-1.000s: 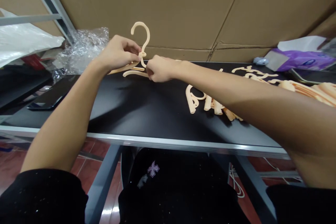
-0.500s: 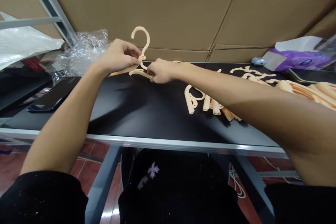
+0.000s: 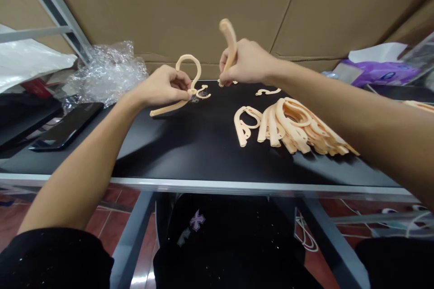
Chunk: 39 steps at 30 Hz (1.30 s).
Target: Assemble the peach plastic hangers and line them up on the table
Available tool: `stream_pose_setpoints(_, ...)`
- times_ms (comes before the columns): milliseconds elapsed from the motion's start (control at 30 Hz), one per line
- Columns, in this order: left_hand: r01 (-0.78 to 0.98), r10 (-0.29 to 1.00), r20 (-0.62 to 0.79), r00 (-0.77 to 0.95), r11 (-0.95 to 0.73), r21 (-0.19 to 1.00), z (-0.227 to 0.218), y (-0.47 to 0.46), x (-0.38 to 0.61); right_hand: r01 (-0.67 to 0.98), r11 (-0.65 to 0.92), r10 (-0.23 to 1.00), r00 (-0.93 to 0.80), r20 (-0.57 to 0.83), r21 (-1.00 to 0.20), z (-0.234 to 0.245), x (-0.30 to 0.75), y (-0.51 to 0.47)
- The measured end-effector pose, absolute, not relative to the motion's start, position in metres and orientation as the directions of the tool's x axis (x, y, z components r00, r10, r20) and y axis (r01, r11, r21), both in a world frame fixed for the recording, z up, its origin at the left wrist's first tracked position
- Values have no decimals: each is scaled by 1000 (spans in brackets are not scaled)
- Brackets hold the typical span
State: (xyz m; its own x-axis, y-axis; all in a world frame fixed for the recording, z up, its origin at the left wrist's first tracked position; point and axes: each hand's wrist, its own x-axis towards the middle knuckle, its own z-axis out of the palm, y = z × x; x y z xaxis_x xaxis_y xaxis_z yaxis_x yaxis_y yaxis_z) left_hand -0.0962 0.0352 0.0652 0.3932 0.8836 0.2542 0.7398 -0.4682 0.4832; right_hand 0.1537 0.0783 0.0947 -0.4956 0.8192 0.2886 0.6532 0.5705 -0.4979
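My left hand (image 3: pixel 165 85) pinches a cream plastic folding hanger (image 3: pixel 198 70) at its joint, the hook upward and one arm (image 3: pixel 169 109) slanting down to the left. Beside its fingertips a small curved cream piece (image 3: pixel 203 95) shows; whether it is joined to the hanger I cannot tell. Raised off to the right, my right hand (image 3: pixel 249 61) closes around a loose hanger arm (image 3: pixel 230 38), held nearly upright and apart from the hanger. Below the right forearm, several folded cream hangers (image 3: pixel 291 126) lie in an overlapping row on the black table (image 3: pixel 190 158).
A loose curved cream piece (image 3: pixel 267 92) lies behind the row. To the left are a black phone (image 3: pixel 68 126) and crumpled clear plastic wrap (image 3: pixel 108 65). A purple tissue pack (image 3: pixel 383 71) stands at the back right. Cardboard (image 3: pixel 176 9) walls the rear.
My right hand has risen and moved right, bringing a hanger arm away from the hanger. My left hand has shifted slightly right and down, still gripping the hanger.
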Motion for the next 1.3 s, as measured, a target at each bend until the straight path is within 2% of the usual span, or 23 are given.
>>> stream_pose_setpoints(67, 745, 883, 246, 400, -470, 473, 64, 30, -87, 517, 536, 828, -477, 296, -667, 97, 164, 67)
stream_pose_setpoints(133, 750, 878, 254, 406, -479, 456, 63, 25, -80, 415, 521, 826, -467, 317, -746, 95, 171, 56)
stream_pose_setpoints(333, 749, 817, 376, 437, -562, 351, 53, 23, -69, 294, 579, 766, -514, 386, -760, 80, 188, 38)
stream_pose_setpoints(533, 721, 677, 540, 500, -671, 173, 35, 30, -62, 289, 562, 776, -510, 372, -775, 81, 199, 29)
stream_pose_setpoints(767, 710, 589, 610, 530, -702, 60, 36, 28, -58, 367, 610, 750, -552, 363, -703, 73, 198, 28)
stream_pose_setpoints(900, 671, 553, 621, 555, -739, 59, 37, 27, -57, 438, 640, 743, -563, 362, -632, 66, 196, 28)
stream_pose_setpoints(1167, 672, 543, 639, 546, -738, 53, 34, 27, -56, 491, 663, 735, -573, 364, -565, 68, 189, 17)
stream_pose_setpoints(1300, 661, 520, 632, 574, -750, 16, 33, 28, -57, 548, 666, 740, -572, 354, -506, 68, 188, 15)
